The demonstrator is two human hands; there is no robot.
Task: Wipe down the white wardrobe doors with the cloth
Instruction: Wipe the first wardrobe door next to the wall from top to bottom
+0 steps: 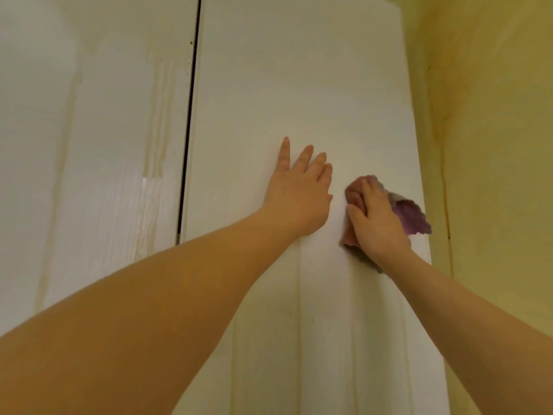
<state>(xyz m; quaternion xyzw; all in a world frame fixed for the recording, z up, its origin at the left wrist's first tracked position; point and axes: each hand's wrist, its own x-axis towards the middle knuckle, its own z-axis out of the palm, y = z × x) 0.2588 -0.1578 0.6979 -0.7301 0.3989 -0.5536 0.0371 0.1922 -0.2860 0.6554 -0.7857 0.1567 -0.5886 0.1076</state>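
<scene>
Left hand flat, fingers spread on right wardrobe door, likely bracing; right hand beside it presses bunched cloth, wiping.

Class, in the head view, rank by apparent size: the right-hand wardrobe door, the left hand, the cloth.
Right-hand wardrobe door, largest.
Left hand and cloth: too alike to rank; the right hand covers much of the cloth.
</scene>
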